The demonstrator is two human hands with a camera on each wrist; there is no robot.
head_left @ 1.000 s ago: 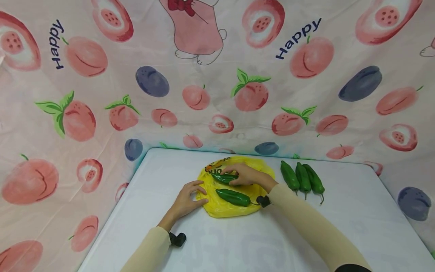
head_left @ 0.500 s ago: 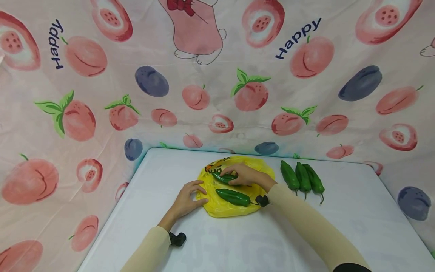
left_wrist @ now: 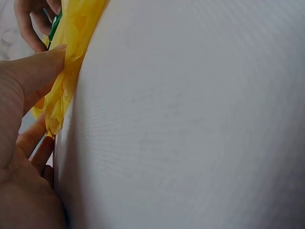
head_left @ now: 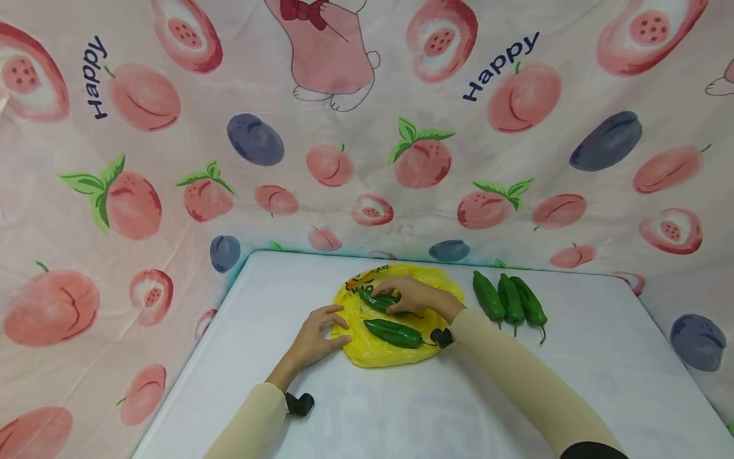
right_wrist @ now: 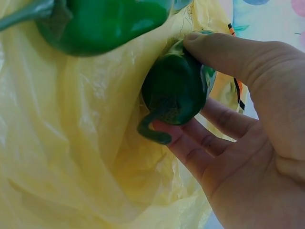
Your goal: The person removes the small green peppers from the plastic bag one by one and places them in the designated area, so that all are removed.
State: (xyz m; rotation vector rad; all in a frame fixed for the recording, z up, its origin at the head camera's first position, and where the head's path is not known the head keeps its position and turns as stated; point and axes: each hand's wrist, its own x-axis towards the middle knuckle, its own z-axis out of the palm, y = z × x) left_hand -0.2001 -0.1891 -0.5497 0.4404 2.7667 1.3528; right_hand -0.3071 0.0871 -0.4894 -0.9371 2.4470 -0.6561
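A yellow plastic bag (head_left: pixel 358 354) lies flat on the white table with two glossy green peppers on it. My right hand (head_left: pixel 415 296) grips the farther pepper (head_left: pixel 373 299) between thumb and fingers; its curled stem end faces the right wrist camera, where the held pepper (right_wrist: pixel 174 88) shows close up. Nearer to me lies the other pepper (head_left: pixel 392 333), untouched. At the bag's left edge rests my left hand (head_left: pixel 314 335), thumb and fingers spread apart. In the left wrist view the left thumb (left_wrist: pixel 40 69) touches the crumpled yellow plastic.
Three more green peppers (head_left: pixel 510 299) lie side by side on the table, right of the bag, stems toward me. Behind the white table (head_left: pixel 401 414) hangs a pink cloth (head_left: pixel 344 223) printed with fruit. Black wrist cameras sit under both sleeves.
The right hand keeps hold of the farther pepper, which has shifted very slightly. My left hand stays at the bag's edge.
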